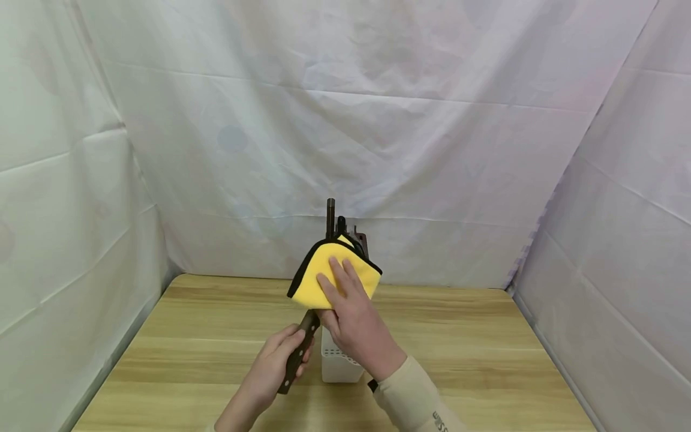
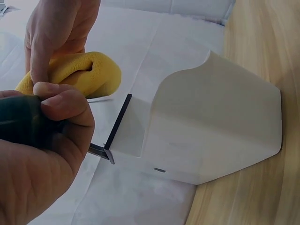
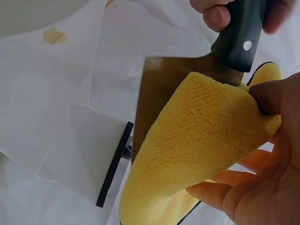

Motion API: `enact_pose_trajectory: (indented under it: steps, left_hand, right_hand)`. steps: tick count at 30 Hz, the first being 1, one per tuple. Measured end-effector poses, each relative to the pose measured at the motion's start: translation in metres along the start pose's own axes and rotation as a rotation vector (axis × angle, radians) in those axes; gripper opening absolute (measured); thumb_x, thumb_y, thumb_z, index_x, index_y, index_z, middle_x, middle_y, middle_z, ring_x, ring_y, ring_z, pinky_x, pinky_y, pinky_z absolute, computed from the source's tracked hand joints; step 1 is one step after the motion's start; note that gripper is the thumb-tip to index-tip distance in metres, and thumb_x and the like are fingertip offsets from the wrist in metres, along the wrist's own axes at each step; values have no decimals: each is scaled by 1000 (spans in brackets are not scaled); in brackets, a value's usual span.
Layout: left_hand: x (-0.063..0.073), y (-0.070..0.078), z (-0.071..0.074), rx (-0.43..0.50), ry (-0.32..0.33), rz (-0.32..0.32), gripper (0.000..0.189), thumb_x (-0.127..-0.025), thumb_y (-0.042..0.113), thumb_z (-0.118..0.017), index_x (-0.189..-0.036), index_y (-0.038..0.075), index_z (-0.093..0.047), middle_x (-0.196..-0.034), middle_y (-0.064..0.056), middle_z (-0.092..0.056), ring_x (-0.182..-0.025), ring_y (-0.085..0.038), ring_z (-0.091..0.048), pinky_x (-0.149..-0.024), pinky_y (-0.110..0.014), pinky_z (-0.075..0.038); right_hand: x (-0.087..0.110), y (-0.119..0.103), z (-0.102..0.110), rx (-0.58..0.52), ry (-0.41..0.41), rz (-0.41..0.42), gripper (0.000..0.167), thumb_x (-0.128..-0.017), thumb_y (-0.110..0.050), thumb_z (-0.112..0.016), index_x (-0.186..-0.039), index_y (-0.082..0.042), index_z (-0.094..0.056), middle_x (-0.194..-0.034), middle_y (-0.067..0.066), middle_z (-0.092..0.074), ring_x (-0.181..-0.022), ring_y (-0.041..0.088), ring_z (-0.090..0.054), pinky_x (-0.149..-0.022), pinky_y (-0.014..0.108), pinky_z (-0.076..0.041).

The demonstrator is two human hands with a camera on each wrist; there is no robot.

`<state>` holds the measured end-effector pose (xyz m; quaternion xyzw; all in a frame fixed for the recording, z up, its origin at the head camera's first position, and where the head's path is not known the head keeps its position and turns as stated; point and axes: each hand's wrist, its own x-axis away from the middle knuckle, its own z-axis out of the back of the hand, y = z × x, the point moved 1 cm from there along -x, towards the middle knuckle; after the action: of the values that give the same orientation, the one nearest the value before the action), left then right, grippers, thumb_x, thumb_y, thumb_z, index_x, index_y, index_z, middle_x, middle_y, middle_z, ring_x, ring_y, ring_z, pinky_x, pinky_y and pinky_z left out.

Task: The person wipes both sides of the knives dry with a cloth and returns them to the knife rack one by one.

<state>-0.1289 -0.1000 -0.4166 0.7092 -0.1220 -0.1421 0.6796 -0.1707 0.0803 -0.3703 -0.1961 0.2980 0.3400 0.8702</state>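
My left hand [image 1: 275, 363] grips the dark riveted handle [image 1: 297, 355] of a cleaver, its thumb lying along the handle. The cleaver's wide blade [image 3: 161, 82] shows beside the cloth in the right wrist view. A yellow cloth [image 1: 313, 282] with black edging is folded over the blade and covers much of it. With thumb on one side and fingers on the other, my right hand [image 1: 358, 318] pinches the cloth against the blade. In the left wrist view, the cloth [image 2: 101, 77] is just beyond my left hand [image 2: 61, 126].
Below and behind the hands stands a white holder [image 1: 341, 366] with small holes, on a wood-grain table [image 1: 216, 342]. Dark upright handles [image 1: 330, 216] rise behind the cloth. A black bar [image 2: 118, 122] lies across the holder's top. White curtains [image 1: 378, 150] enclose the table.
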Motion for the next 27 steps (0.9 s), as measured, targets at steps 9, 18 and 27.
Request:
enact_pose_trajectory:
  steps: [9, 18, 27]
  left_hand:
    - [0, -1, 0, -95, -33, -86, 36, -114, 25, -39, -109, -8, -53, -83, -9, -52, -66, -8, -49, -56, -22, -45]
    - [-1, -2, 0, -155, -42, -242, 26, -112, 15, -43, -112, -8, -54, -74, -12, -52, -59, -3, -43, -46, -23, -38]
    - [-1, -3, 2, -133, -53, -294, 26, -110, 9, -44, -123, -12, -51, -73, -8, -49, -59, -6, -42, -46, -26, -39]
  right_hand:
    - [-3, 10, 0, 52, 60, 11, 42, -95, -8, -66, -136, -2, -64, -153, 25, -48, -145, 47, -41, -116, 54, -38]
    - [3, 5, 3, 71, 7, 28, 45, -96, -11, -64, -140, -4, -62, -156, 22, -45, -148, 43, -38, -113, 49, -43]
    - [11, -3, 0, 40, -26, 56, 48, -97, -13, -60, -145, -5, -58, -157, 25, -43, -148, 44, -37, -113, 50, -44]
